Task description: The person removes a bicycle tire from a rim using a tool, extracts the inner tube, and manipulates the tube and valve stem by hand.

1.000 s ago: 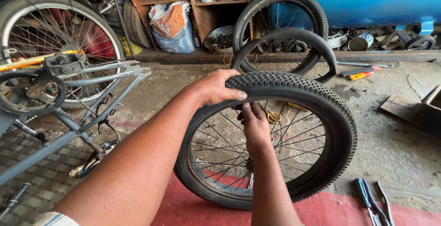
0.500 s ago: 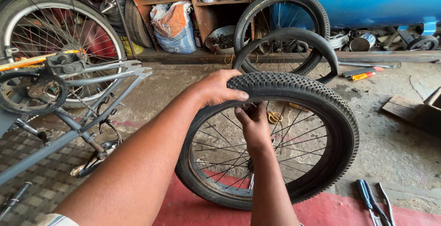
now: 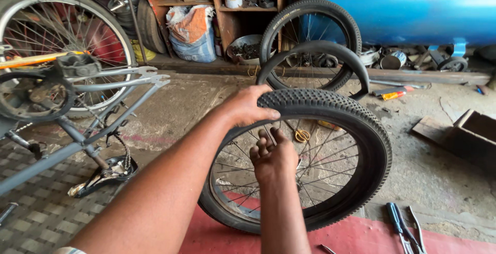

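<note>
1. Our left hand (image 3: pixel 245 108) lies on top of the knobbly black rubber tyre (image 3: pixel 361 130) of a spoked bicycle wheel (image 3: pixel 310 161), palm down on the tread at the upper left of the hoop, fingers curled over it and clamped there.
2. Our right hand (image 3: pixel 271 156) is inside the hoop, just below the left one, fingers bent upward toward the inner edge of the tyre. We cannot tell whether they grip the bead or only press against it.
3. The two hands are close together, one above the tread and one under it, the tyre between them.
4. The wheel stands upright on its lower edge, resting on a red mat (image 3: pixel 361 236) where the mat meets the grey concrete floor (image 3: pixel 439 181). It leans slightly away from us.
5. A loose black tyre without a rim (image 3: pixel 315 50) stands just behind the wheel, and a second spoked wheel with a black tyre (image 3: pixel 330 11) stands behind that, against a blue metal tank (image 3: pixel 403 6).
6. At the left, a grey bicycle frame (image 3: pixel 103 86) lies upside down, its chainring (image 3: pixel 31 96) near the left edge. A large spoked wheel (image 3: pixel 62 32) stands behind it.
7. Blue-handled hand tools (image 3: pixel 403 225) lie on the floor at the lower right, near the wheel but apart from it.
8. A wooden box (image 3: pixel 475 130) sits at the right edge, well apart.
9. A wooden shelf (image 3: pixel 227 11) with tins and a stuffed sack (image 3: pixel 191 32) stands at the back.
</note>
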